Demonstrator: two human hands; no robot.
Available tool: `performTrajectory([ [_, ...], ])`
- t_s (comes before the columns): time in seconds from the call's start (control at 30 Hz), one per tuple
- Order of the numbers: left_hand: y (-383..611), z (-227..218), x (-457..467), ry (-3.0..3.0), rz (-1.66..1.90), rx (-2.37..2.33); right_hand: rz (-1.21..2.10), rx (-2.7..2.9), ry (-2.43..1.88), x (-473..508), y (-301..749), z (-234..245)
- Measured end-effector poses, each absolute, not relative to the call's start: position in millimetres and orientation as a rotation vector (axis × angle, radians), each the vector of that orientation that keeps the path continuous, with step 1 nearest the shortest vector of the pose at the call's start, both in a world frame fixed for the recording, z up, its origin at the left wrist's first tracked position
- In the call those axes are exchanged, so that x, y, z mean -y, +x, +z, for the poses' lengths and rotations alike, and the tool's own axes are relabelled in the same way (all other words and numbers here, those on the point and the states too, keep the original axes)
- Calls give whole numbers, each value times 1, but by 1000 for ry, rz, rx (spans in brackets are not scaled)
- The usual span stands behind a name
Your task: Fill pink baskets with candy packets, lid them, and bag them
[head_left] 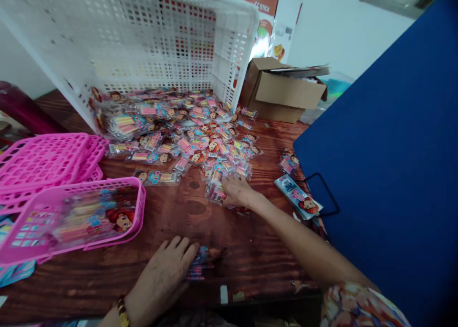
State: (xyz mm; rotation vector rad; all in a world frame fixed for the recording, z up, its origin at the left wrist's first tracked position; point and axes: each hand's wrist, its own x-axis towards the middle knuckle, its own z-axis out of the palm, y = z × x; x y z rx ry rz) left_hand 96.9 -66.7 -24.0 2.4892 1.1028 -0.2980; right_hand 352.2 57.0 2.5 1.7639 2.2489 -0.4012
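My left hand [166, 265] rests low on the table near the front edge, fingers spread and slightly bent. Against its thumb side lie a few small clear packets [202, 262], partly hidden by the hand. Farther forward, my right hand [236, 192] reaches to the near edge of a heap of small packets [211, 146], its fingers curled on a packet [215, 189] there. The heap's packets hold pink and yellow sticks and carry a red-haired cartoon figure. They spill out of a white perforated crate [186, 36] tipped on its side.
A pink basket [143, 198] with larger packets stands at left, before stacked pink baskets [46, 158]. At right are a flat printed bundle [298, 197], an open cardboard box [279, 96] and a large blue panel [386, 141]. A dark red bottle [26, 107] stands far left.
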Motion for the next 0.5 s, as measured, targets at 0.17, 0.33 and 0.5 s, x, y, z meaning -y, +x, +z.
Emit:
performTrajectory([
  [0.17, 101, -21, 65, 2450, -351, -1102, -311, -2413, 1671, -29, 355, -4],
  [0.33, 99, -23, 66, 2462, -333, -1083, -627, -2391, 1657, -46, 363, 0],
  [0.5, 97, -26, 68, 2485, -287, -1089, -636, -2167, 1700, -63, 358, 1],
])
